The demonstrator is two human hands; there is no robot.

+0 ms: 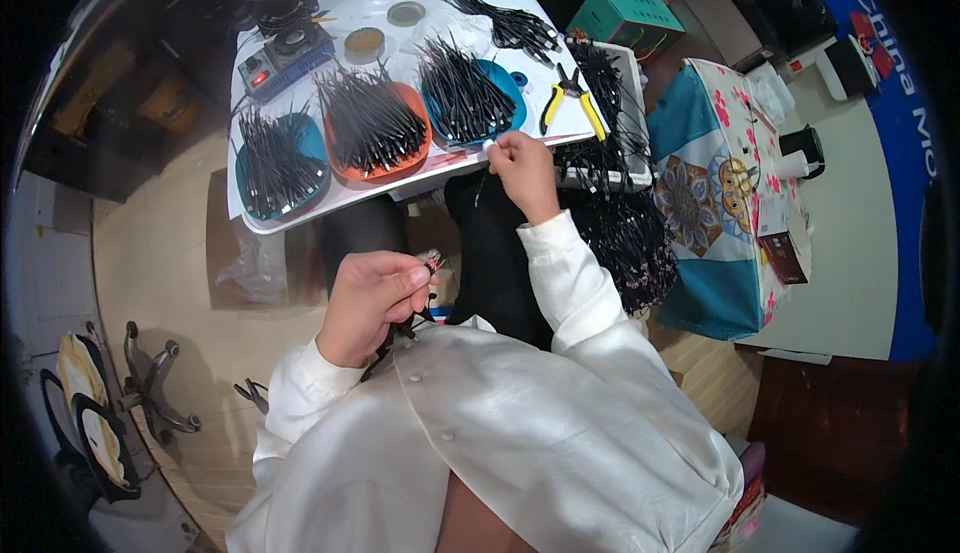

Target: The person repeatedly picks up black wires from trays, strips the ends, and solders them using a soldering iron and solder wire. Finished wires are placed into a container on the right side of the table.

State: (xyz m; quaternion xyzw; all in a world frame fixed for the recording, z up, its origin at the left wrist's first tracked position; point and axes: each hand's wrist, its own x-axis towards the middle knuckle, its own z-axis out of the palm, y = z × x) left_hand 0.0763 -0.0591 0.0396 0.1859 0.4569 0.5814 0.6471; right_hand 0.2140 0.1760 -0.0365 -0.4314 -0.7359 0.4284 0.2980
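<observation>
My left hand [372,298] is closed in a pinch above my lap, on a thin black cable whose small reddish and pale end [433,264] sticks out past the fingertips. My right hand [526,175] is at the table's front edge, below the right blue bowl [512,93]. Its thumb and fingers pinch a black cable with a whitish tip [489,146]; the thin tail hangs down beneath. Short black cables [465,93] stand bunched in that bowl. More fill the orange bowl [412,103] in the middle and another blue bowl [318,143] on the left.
Yellow-handled cutting pliers [572,103] lie right of the bowls. A device with a lit red switch [262,79] stands at the back left, near a round tin [364,45]. Long cables [490,13] lie at the back. A white crate [636,133] of cables stands right of the white table [440,163].
</observation>
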